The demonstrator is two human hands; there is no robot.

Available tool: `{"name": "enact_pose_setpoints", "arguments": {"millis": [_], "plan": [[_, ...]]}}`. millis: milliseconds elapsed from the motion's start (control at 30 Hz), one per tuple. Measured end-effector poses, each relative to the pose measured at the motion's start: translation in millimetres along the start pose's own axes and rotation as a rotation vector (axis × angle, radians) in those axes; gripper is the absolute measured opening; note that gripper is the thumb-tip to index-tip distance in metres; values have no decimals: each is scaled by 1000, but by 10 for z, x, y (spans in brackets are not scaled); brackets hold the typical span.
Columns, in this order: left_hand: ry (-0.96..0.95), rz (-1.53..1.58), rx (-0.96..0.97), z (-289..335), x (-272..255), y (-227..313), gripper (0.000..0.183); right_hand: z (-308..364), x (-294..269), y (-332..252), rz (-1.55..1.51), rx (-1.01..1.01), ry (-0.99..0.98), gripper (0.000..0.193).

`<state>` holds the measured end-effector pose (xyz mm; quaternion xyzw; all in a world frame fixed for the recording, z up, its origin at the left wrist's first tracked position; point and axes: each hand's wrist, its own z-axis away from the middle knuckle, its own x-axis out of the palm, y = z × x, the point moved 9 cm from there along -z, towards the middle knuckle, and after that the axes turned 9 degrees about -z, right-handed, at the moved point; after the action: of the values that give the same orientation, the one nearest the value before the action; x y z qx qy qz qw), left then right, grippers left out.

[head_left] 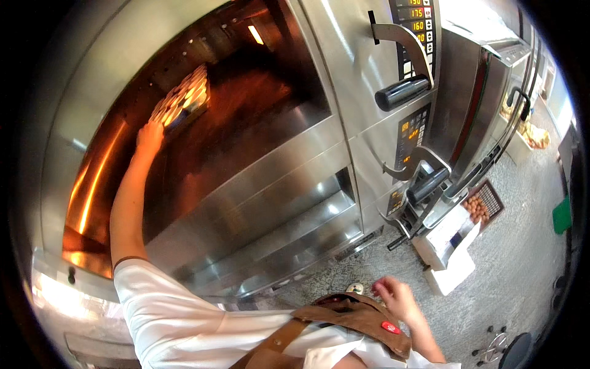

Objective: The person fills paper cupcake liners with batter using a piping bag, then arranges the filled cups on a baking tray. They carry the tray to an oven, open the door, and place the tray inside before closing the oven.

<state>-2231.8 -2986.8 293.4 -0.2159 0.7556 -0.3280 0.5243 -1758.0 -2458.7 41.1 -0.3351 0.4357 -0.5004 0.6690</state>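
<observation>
My left arm reaches deep into a lit deck oven. There, my left hand is closed on the near end of a baking tray. Rows of small round golden baked goods cover the tray; their exact kind is hard to make out. The tray rests on the dark oven floor, and my fingertips are partly hidden at its edge. My right hand hangs low beside my brown apron, away from the oven. Its fingers are loosely bent and apart, with nothing visible in them.
Black-handled oven levers stick out right of the opening, beside a control panel. Farther right are a steel cabinet, a crate of eggs and a white box on the grey floor. A wheeled stool base stands lower right.
</observation>
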Motion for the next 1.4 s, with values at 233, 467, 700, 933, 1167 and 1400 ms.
{"name": "enact_pose_setpoints", "arguments": {"millis": [233,467,700,933,1167,1400], "plan": [[-267,639,-182,974,-1919,151,52,595,-1179,-2945,218,-1148,431,25],[-195,1042,719,3187,-4174,2246,39,-411,-1058,-3773,829,-1317,553,36],[-419,964,686,4118,-3665,3073,42,-11,-1131,-4038,1028,-1437,600,20],[-687,1086,517,4637,-3257,3102,42,828,-1421,-4893,891,-1656,765,24],[-620,1183,629,4391,-3237,3679,45,991,-1791,-5341,919,-1784,998,26],[-636,1120,517,4562,-2951,3616,45,1113,-1841,-5261,789,-1958,1078,46]]}}
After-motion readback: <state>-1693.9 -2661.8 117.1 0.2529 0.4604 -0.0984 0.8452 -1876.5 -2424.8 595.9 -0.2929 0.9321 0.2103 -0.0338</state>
